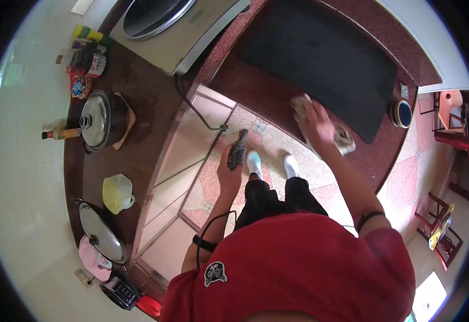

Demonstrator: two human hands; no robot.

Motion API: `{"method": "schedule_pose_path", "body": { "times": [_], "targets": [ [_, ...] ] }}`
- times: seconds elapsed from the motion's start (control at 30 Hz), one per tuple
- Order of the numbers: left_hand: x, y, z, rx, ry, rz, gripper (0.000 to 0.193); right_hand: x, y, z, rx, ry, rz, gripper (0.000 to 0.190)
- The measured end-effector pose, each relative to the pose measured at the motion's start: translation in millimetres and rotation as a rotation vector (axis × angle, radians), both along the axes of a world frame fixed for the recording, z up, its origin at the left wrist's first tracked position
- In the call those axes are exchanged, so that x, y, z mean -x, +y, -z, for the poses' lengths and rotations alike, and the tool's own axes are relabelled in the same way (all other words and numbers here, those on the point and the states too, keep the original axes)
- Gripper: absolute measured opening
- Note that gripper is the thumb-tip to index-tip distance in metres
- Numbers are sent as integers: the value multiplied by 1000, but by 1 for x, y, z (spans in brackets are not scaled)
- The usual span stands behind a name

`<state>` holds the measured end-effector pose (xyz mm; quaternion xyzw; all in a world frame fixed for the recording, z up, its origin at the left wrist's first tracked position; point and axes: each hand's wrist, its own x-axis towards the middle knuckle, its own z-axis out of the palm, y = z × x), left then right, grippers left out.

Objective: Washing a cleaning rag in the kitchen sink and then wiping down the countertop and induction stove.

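Observation:
My right hand (318, 124) presses flat on a beige cloth (345, 139), whose folds show on both sides of the fingers. The cloth lies on the dark red stone counter (363, 161), by the near edge of a large flat black panel (323, 64). Lower and further left, my left hand (229, 176) is closed around a dark grey, crumpled, fibrous piece (237, 151); whether it is a scouring pad or a rag I cannot tell. That hand hangs over the tiled floor, apart from the counter.
A round tin (402, 114) stands at the counter's right end. On the left counter are a lidded pot (97, 120), a plastic jug (117, 193), a lidded pan (102, 233) and several bottles (89, 60). A power cord (194, 106) hangs beside the white cabinets (178, 161).

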<state>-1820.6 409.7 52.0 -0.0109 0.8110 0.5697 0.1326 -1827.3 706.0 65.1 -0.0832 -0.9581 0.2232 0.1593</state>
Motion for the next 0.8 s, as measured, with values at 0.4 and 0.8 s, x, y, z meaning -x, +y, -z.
{"method": "schedule_pose_path", "body": {
  "times": [0.4,0.8],
  "targets": [
    [13,-67,-16,-142,-150,-257,53,203,-174,53,-173,-228,-260,34],
    [12,-38,-45,-53,-100,-171,49,121,-121,52,-271,-175,-348,33]
  ]
}}
